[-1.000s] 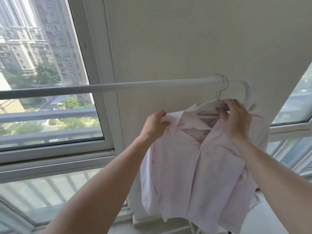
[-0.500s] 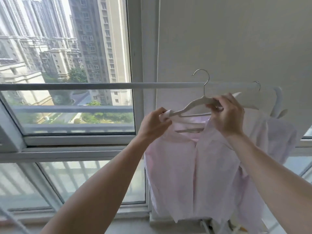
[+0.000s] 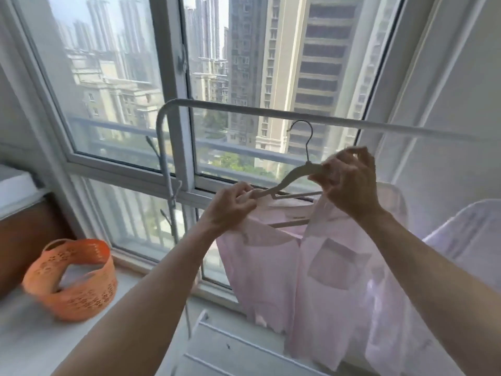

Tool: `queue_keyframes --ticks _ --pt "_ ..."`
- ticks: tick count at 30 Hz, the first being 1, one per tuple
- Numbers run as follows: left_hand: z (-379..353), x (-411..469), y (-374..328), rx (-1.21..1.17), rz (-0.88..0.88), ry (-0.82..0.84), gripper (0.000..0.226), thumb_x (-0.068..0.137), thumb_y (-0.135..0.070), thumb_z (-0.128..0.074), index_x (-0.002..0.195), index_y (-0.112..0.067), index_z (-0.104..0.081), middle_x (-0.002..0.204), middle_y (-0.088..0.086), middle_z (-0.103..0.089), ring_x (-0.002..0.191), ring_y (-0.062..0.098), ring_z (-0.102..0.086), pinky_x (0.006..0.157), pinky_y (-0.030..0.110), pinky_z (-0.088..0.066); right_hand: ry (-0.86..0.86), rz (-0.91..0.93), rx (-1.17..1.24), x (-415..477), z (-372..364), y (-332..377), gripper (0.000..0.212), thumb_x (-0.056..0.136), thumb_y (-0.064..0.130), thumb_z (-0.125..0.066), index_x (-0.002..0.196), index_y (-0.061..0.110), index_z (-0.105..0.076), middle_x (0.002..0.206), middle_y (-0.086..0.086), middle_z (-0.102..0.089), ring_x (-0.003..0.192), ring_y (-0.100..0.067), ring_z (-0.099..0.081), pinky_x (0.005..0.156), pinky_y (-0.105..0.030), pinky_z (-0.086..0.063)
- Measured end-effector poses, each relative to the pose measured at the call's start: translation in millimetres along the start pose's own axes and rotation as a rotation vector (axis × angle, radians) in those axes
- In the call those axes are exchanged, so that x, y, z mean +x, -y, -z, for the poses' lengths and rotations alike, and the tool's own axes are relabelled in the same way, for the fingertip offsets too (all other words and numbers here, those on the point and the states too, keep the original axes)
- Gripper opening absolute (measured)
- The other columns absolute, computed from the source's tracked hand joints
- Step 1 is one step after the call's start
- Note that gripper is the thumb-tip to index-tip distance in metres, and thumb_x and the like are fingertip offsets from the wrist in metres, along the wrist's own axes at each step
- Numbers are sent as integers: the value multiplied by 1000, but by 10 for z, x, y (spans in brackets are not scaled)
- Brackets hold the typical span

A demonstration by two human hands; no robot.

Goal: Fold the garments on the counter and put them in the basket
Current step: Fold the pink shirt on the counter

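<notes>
Pink shirt [image 3: 271,267] sits middle-right of the frame, draped on a white hanger [image 3: 292,177] that's held up in the air. The left hand [image 3: 230,210] is clamped on the hanger's low end by the shoulder, and the right hand [image 3: 349,183] pinches it just under the hook. The hook shows just below the white rail [image 3: 244,108]. The orange basket [image 3: 81,294] sits lower left on the pale surface [image 3: 27,343], near the window.

Big window [image 3: 108,90] fills the view, white frame [image 3: 173,77] splitting the panes. Hazy daylight pours in. Outside, tall towers [image 3: 320,63], green trees [image 3: 230,161] far below (a railing [image 3: 122,127] crosses in front). White rack [image 3: 271,111] stands before the glass, plain pale wall [image 3: 461,90] on the right.
</notes>
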State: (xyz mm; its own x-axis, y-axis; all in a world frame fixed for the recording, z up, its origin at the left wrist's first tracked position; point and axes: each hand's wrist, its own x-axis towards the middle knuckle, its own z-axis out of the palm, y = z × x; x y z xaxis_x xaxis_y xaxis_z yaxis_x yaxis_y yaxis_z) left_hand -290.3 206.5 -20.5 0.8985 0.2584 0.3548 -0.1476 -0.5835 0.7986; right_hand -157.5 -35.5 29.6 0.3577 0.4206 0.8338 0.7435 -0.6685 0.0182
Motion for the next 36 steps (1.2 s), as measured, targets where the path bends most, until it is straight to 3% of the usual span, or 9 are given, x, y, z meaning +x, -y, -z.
queue_keyframes --ticks 3,8,11,16,21,25,29,33,36 --pt "780 -481 369 14 122 -44 22 78 -28 -46 83 -26 -67 69 -11 -60 61 -3 -53 58 18 -39 174 150 207 166 -404 720 35 75 47 -79 75 14 -71 68 -1 -67 73 -23 -58 68 -32 -45" --pt "1900 -1244 1009 148 336 -252 33 76 -34 -43 88 -16 -69 78 5 -67 75 20 -60 67 35 -46 345 372 435 353 -1047 2076 14 85 22 -74 80 14 -64 66 1 -62 51 -22 -56 51 -27 -45" --pt "2510 -1705 1287 192 486 -372 36 75 -39 -45 83 -12 -66 73 2 -63 72 18 -57 63 32 -42 371 427 548 417 -1400 2921 14 89 26 -66 85 14 -60 61 -2 -59 49 -29 -55 46 -33 -45" --pt "3694 -2386 1886 321 745 -573 18 80 -29 -55 85 -30 -73 81 -7 -69 76 13 -60 62 25 -44 440 545 727 574 -2025 4489 15 91 27 -66 93 16 -57 64 -4 -62 53 -34 -57 48 -34 -44" --pt "4593 -2623 2336 435 881 -592 29 83 -13 -53 89 -30 -75 83 -9 -69 79 13 -60 57 23 -39 440 560 793 761 -2593 5500 15 89 21 -71 91 10 -61 64 -8 -66 53 -34 -59 49 -29 -33" --pt "5692 -2708 2783 494 979 -684 22 80 -10 -59 79 -27 -74 84 -5 -70 82 17 -63 57 22 -41 476 587 866 1175 -3239 6568 24 89 38 -54 94 14 -57 70 -12 -67 56 -37 -60 47 -33 -38" --pt "6588 -2920 3191 330 1008 -848 25 78 -4 -61 82 -23 -75 83 -4 -72 84 18 -65 65 25 -46 456 575 956 1585 -3784 7573 29 88 42 -49 96 15 -54 75 -16 -68 65 -42 -62 51 -33 -33" --pt "7336 -3301 3599 158 1049 -952 36 81 4 -56 81 -27 -76 88 4 -75 84 22 -70 69 36 -61 486 565 1035 1794 -4102 8612 22 88 38 -54 94 17 -52 72 -15 -68 67 -45 -61 52 -40 -45" --pt "7956 -3598 3947 10 1034 -1091 37 87 9 -54 85 -22 -73 92 8 -74 89 26 -70 67 35 -59 556 423 1116 1977 -4329 9450 17 90 23 -64 91 7 -57 70 -17 -67 69 -44 -60 55 -35 -39"
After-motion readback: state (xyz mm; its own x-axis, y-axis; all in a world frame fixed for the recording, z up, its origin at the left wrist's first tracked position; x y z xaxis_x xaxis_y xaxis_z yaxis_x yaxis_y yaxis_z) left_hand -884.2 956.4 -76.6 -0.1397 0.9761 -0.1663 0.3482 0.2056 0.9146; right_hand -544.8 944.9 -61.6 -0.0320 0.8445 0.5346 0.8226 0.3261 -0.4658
